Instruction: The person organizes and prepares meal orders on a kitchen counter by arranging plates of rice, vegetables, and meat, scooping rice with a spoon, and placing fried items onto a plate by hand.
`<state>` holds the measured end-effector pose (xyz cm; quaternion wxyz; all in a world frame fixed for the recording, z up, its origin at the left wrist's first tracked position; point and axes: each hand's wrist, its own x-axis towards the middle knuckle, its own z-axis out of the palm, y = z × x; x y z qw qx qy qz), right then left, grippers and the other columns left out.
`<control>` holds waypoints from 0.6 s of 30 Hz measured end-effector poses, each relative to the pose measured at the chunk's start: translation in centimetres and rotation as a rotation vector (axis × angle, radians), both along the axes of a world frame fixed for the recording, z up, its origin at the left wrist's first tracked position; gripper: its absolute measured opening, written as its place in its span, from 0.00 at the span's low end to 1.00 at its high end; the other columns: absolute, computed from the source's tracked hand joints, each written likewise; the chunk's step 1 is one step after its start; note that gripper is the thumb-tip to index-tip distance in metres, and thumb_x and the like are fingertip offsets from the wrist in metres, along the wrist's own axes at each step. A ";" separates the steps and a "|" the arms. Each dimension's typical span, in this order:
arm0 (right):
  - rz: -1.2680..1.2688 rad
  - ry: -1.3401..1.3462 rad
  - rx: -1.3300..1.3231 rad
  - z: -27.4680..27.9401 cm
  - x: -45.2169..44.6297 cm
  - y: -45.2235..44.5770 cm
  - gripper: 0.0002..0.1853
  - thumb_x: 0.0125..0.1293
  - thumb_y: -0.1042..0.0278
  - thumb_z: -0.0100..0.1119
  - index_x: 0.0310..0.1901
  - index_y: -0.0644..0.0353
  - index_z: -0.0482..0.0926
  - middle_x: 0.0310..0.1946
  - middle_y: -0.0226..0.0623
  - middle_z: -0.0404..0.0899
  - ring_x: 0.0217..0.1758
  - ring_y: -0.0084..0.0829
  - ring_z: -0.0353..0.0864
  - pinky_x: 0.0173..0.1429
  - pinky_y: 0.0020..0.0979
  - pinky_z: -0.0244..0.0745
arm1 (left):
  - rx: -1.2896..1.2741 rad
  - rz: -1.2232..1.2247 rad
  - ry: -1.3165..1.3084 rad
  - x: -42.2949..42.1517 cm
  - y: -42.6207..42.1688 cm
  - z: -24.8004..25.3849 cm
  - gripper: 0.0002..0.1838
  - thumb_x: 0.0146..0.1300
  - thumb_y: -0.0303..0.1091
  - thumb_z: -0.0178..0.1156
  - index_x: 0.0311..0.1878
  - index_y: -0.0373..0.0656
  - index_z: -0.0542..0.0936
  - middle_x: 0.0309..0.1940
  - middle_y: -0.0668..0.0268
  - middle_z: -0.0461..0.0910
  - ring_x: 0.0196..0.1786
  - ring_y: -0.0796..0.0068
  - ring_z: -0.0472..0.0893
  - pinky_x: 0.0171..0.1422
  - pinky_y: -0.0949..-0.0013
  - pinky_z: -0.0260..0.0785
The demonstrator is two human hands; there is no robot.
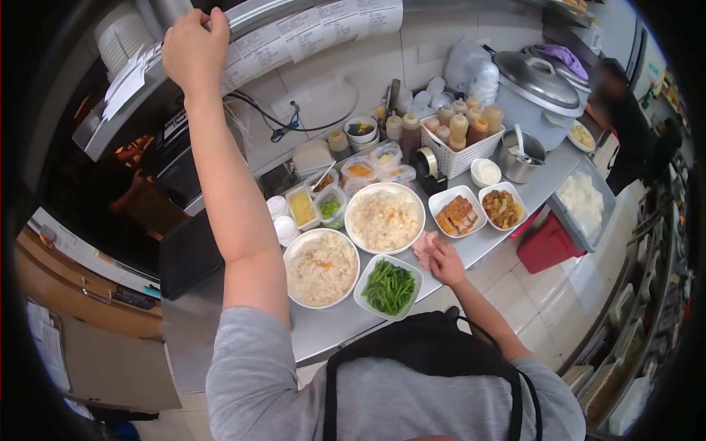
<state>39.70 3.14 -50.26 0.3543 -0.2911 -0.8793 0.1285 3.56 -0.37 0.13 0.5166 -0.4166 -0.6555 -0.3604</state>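
My left hand [195, 53] is raised to the metal shelf edge, its fingers curled at the rail beside a row of printed paper slips [316, 33]. Whatever those fingers grip is hidden. Down on the counter, my right hand [446, 264] holds a crumpled pink cloth [424, 248]. Nearest to it are a white bowl of rice porridge [384, 217], a square bowl of green vegetables [389, 287] and a dish of sliced fried meat [457, 214]. A second porridge bowl [322, 267] stands to the left. Both porridges have orange bits on top.
Behind the bowls are small tubs of toppings [359, 170], a white basket of sauce bottles [463, 154] and a steel pot [521, 158]. A dish of stew [503, 208] sits right. Beyond the counter are a large lidded pot [537, 81], a red bin [548, 242] and another person [625, 125].
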 end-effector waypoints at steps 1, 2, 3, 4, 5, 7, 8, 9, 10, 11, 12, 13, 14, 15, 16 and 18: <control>-0.014 -0.002 0.000 -0.1 0.0 -0.1 0.15 0.47 0.74 0.55 0.40 0.54 0.75 0.49 0.44 0.70 0.52 0.44 0.69 0.54 0.40 0.66 | 0.049 0.006 0.057 0.0 0.2 -0.2 0.18 0.54 0.48 0.52 0.25 0.42 0.79 0.27 0.60 0.78 0.36 0.58 0.76 0.41 0.59 0.66; -0.021 0.004 0.001 -0.1 0.0 -0.1 0.15 0.47 0.74 0.55 0.40 0.54 0.75 0.49 0.44 0.70 0.52 0.44 0.69 0.54 0.40 0.66 | 0.102 0.009 0.112 0.0 0.3 -0.3 0.16 0.53 0.45 0.53 0.24 0.41 0.78 0.26 0.61 0.78 0.35 0.59 0.75 0.41 0.59 0.66; -0.007 0.001 0.001 -0.1 0.1 -0.1 0.15 0.47 0.74 0.55 0.40 0.54 0.75 0.49 0.44 0.71 0.53 0.44 0.69 0.54 0.40 0.66 | 0.107 0.001 0.117 0.1 0.5 -0.3 0.16 0.53 0.45 0.53 0.24 0.41 0.78 0.26 0.61 0.78 0.35 0.59 0.75 0.41 0.59 0.66; 0.007 -0.003 0.003 0.0 0.1 0.0 0.15 0.47 0.74 0.55 0.40 0.54 0.76 0.49 0.43 0.71 0.53 0.44 0.69 0.54 0.40 0.66 | 0.109 -0.006 0.104 0.3 0.4 -0.3 0.16 0.53 0.45 0.53 0.23 0.40 0.78 0.25 0.62 0.77 0.35 0.59 0.75 0.41 0.59 0.66; -0.001 0.000 0.009 0.2 0.2 0.1 0.15 0.47 0.74 0.55 0.40 0.54 0.76 0.49 0.43 0.71 0.53 0.44 0.69 0.54 0.40 0.66 | 0.111 -0.013 0.091 0.4 0.3 -0.3 0.16 0.52 0.45 0.53 0.23 0.40 0.78 0.25 0.62 0.77 0.35 0.59 0.75 0.40 0.59 0.66; 0.001 0.001 0.023 0.4 0.2 0.0 0.15 0.47 0.74 0.56 0.40 0.54 0.76 0.49 0.43 0.71 0.53 0.44 0.70 0.54 0.40 0.66 | 0.110 -0.014 0.086 0.4 0.2 -0.2 0.16 0.53 0.45 0.53 0.23 0.40 0.78 0.25 0.62 0.78 0.35 0.59 0.75 0.41 0.59 0.66; -0.005 0.000 0.026 0.4 0.1 0.0 0.15 0.47 0.74 0.56 0.40 0.54 0.76 0.49 0.43 0.71 0.53 0.44 0.70 0.54 0.40 0.66 | 0.099 -0.009 0.080 0.3 0.3 -0.2 0.17 0.53 0.45 0.53 0.23 0.40 0.78 0.26 0.61 0.78 0.36 0.59 0.75 0.41 0.59 0.66; -0.003 0.004 0.026 0.3 0.1 0.0 0.15 0.47 0.74 0.56 0.40 0.54 0.76 0.49 0.43 0.71 0.53 0.44 0.69 0.55 0.40 0.66 | 0.101 -0.014 0.078 0.2 0.3 -0.2 0.17 0.53 0.45 0.53 0.23 0.40 0.78 0.26 0.61 0.78 0.36 0.59 0.75 0.41 0.59 0.66; 0.000 0.006 0.024 0.3 0.2 -0.1 0.15 0.47 0.73 0.56 0.40 0.54 0.75 0.50 0.43 0.71 0.53 0.44 0.69 0.55 0.40 0.65 | 0.082 -0.023 0.064 0.1 0.2 -0.1 0.17 0.53 0.45 0.53 0.24 0.40 0.78 0.26 0.61 0.78 0.36 0.59 0.75 0.42 0.59 0.66; -0.004 0.001 0.021 0.3 0.2 -0.1 0.15 0.47 0.73 0.56 0.40 0.54 0.75 0.50 0.43 0.71 0.53 0.44 0.69 0.55 0.40 0.65 | 0.061 -0.031 0.049 0.1 0.2 -0.1 0.17 0.54 0.45 0.52 0.25 0.39 0.78 0.27 0.60 0.78 0.36 0.59 0.75 0.42 0.59 0.66; -0.004 -0.002 0.009 0.2 0.2 -0.1 0.15 0.47 0.73 0.56 0.41 0.54 0.75 0.50 0.43 0.70 0.54 0.44 0.69 0.55 0.40 0.65 | 0.056 -0.032 0.044 0.0 0.1 -0.1 0.17 0.54 0.45 0.52 0.25 0.39 0.78 0.27 0.60 0.78 0.36 0.59 0.75 0.42 0.59 0.66; -0.002 -0.004 -0.003 0.2 0.2 -0.1 0.16 0.47 0.74 0.56 0.41 0.54 0.75 0.50 0.43 0.70 0.54 0.43 0.68 0.55 0.40 0.65 | 0.041 -0.046 0.024 -0.1 0.1 -0.1 0.18 0.54 0.46 0.52 0.26 0.39 0.79 0.27 0.60 0.78 0.36 0.58 0.75 0.43 0.59 0.66; 0.001 -0.007 -0.007 0.2 0.2 -0.1 0.16 0.47 0.74 0.56 0.41 0.54 0.75 0.50 0.43 0.70 0.54 0.43 0.68 0.55 0.40 0.65 | 0.029 -0.058 0.007 -0.2 0.0 0.0 0.18 0.54 0.46 0.52 0.27 0.39 0.79 0.28 0.59 0.78 0.37 0.58 0.75 0.43 0.60 0.66; 0.002 -0.001 0.008 0.2 0.2 0.0 0.15 0.47 0.74 0.55 0.41 0.55 0.76 0.49 0.44 0.70 0.53 0.44 0.69 0.55 0.39 0.65 | 0.025 -0.054 0.005 -0.3 -0.1 0.1 0.18 0.54 0.46 0.52 0.27 0.39 0.79 0.28 0.59 0.78 0.37 0.58 0.75 0.43 0.60 0.66; 0.003 0.006 0.020 0.2 0.1 -0.1 0.15 0.48 0.75 0.55 0.41 0.55 0.76 0.49 0.45 0.71 0.53 0.45 0.69 0.55 0.38 0.65 | 0.017 -0.069 0.005 -0.4 -0.1 0.2 0.18 0.54 0.46 0.52 0.27 0.39 0.79 0.28 0.59 0.78 0.37 0.58 0.75 0.43 0.60 0.66; 0.002 0.002 0.001 0.1 0.1 -0.1 0.15 0.48 0.75 0.55 0.41 0.55 0.76 0.49 0.45 0.71 0.53 0.44 0.69 0.55 0.38 0.65 | 0.000 -0.083 0.009 -0.5 -0.1 -0.1 0.18 0.54 0.46 0.52 0.28 0.39 0.79 0.29 0.59 0.78 0.37 0.57 0.75 0.43 0.60 0.66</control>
